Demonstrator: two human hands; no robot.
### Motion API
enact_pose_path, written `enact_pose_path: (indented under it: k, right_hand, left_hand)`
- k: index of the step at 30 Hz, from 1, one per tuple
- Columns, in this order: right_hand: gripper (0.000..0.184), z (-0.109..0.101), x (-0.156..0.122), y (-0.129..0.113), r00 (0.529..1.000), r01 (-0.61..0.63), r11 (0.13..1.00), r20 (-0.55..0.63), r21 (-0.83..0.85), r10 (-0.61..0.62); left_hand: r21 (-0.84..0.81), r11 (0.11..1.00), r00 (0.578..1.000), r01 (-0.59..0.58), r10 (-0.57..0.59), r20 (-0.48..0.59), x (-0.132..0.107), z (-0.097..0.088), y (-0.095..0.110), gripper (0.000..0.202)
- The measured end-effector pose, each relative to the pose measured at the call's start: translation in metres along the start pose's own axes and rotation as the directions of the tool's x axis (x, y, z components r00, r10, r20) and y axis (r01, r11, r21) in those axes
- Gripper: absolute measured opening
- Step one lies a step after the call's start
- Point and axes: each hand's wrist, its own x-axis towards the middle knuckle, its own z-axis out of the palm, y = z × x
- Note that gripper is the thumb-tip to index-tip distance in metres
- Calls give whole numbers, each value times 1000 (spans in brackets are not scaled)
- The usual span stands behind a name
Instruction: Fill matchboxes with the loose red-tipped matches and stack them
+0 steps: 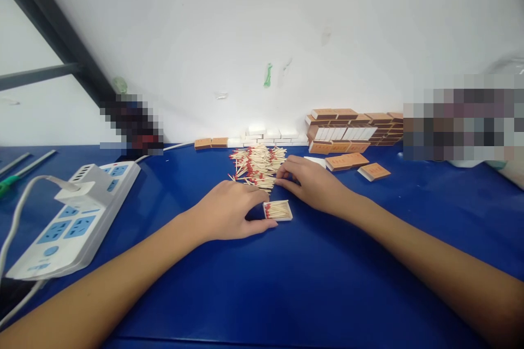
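Observation:
My left hand point(229, 210) grips a small white matchbox tray point(291, 211) by its left end, thumb along the near side and fingers at the far side. Matches point(278, 209) lie in the tray, red heads to the left. Behind it spreads a loose pile of red-headed matches point(260, 163) on the blue table point(286, 289). My right hand point(313, 181) is at the pile's right edge, its fingers curled and pinched on matches there; how many is hidden.
White trays point(270, 135) line the wall. Brown matchbox sleeves point(335, 114) are stacked at back right, with loose sleeves point(347, 161) before them and two sleeves point(211, 143) left of the trays. A white power strip point(88, 245) with a plugged cable lies at left.

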Motion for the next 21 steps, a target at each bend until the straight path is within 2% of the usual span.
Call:
enact_pose_path:
  k: [5,12,17,21]
  right_hand:
    - [14,-2,-1,-4,999,-25,998,29,-65,27]
    - [10,4,2,-6,998,50,985,-16,-164,-53]
    - [15,6,4,-6,982,179,898,24,-403,-185]
    - [9,2,2,-11,975,223,839,92,-497,-204]
  left_hand:
    - [11,1000,1000,-7,7,2,0,1,-2,38]
    - [16,1000,1000,-20,20,-6,0,2,-2,36]
    - [27,999,1000,-21,21,-9,0,3,-3,37]
    - [50,999,1000,-21,22,-16,0,4,-4,38]
